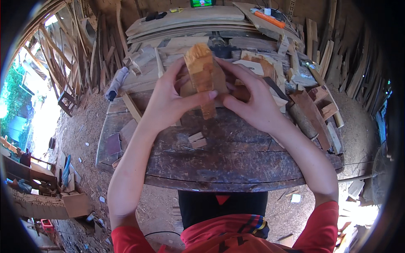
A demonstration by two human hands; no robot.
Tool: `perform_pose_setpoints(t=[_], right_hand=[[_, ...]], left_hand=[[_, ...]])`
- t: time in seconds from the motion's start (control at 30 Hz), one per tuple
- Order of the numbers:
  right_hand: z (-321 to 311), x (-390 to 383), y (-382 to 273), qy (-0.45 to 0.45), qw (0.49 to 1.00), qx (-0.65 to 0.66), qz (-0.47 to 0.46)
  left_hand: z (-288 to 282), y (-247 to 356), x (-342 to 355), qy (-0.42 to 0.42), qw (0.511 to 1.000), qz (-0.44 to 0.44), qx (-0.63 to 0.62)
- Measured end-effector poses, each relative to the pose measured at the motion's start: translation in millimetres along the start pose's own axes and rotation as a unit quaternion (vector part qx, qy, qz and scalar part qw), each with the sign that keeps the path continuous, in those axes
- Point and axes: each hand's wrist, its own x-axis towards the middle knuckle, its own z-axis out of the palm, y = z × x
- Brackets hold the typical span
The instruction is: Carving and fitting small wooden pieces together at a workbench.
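Note:
Between my two hands a yellowish-brown wooden block (200, 67) stands raised over the workbench (236, 156), its narrow edge facing me. My left hand (171, 101) grips it from the left, with the thumb laid across the narrow edge. On the other side, my right hand (255, 99) is closed around its right part, thumb toward me. The fingers behind the piece are mostly hidden, and so is much of its broader back part. Below the block, small wooden offcuts (197, 140) lie on the worn dark bench top.
Stacked boards (185, 25) line the back of the bench, with an orange tool (270, 19) at far right. Wood scraps (310, 114) crowd the right side. A rolled grey cloth-like bundle (117, 83) sits at left. Upright planks (86, 50) lean against the walls.

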Motion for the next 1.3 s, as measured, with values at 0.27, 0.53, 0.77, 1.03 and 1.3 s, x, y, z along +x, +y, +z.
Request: perform_pose_setpoints(t=[0.27, 0.53, 0.77, 1.03, 1.3], right_hand=[[-2, -2, -8, -0.018, 0.996, -0.086, -0.003], [-3, -2, -25, 0.039, 0.976, -0.135, -0.164], [3, -4, -26, 0.058, 0.971, -0.090, -0.212], [15, -8, -18, 0.087, 0.983, 0.008, -0.160], [23, -11, -16, 0.113, 0.990, 0.003, -0.087]], left_hand=[[0, -4, -1, 0.013, 0.997, 0.033, 0.074], [6, 10, -5, 0.115, 0.915, 0.268, 0.280], [3, 17, -5, 0.142, 0.803, 0.424, 0.394], [6, 18, -5, 0.113, 0.804, 0.413, 0.413], [12, 10, -4, 0.088, 0.807, 0.381, 0.443]])
